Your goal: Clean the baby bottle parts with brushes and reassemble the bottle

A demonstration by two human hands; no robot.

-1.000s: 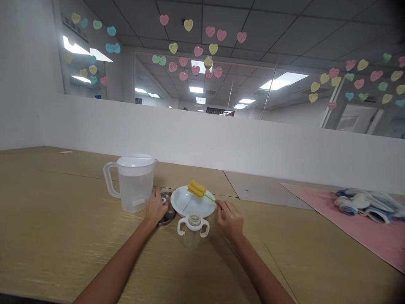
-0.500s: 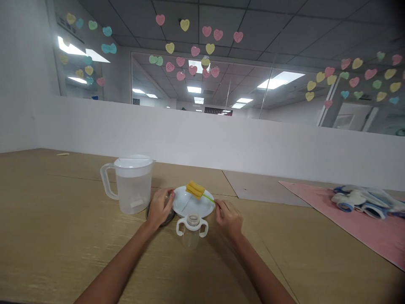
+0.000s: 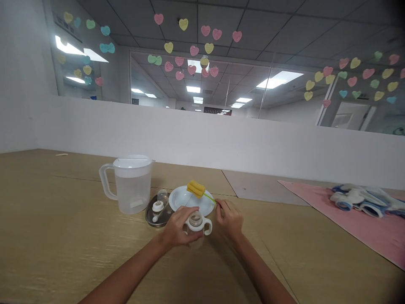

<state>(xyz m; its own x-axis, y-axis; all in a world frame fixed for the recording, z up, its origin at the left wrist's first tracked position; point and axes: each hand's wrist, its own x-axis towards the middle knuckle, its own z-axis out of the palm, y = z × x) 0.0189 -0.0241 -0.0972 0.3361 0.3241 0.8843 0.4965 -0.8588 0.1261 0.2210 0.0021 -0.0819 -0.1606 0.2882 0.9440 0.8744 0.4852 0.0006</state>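
My left hand (image 3: 182, 227) is closed around the left side of a clear baby bottle (image 3: 196, 220) with a white two-handled collar. The bottle's mouth is uncapped and faces up. My right hand (image 3: 230, 217) pinches the green handle of a bottle brush (image 3: 196, 188) whose head is yellow sponge. That sponge head is over a white bowl (image 3: 207, 208), just behind the bottle. Left of the bowl lies a dark metal tray (image 3: 150, 220), on which sit a white bottle collar (image 3: 157, 206), a clear cap (image 3: 162, 195) and a small white part.
A clear lidded pitcher (image 3: 133, 185) with liquid in it stands behind the tray at the left. On the right, a pink mat (image 3: 344, 223) carries a crumpled white and blue bundle (image 3: 363, 199). A white wall (image 3: 205, 135) bounds the table's back.
My left hand has moved from the tray, right and toward me, onto the bottle, which now sits slightly tilted. The tray's parts have come into view. My right hand and the brush have hardly moved.
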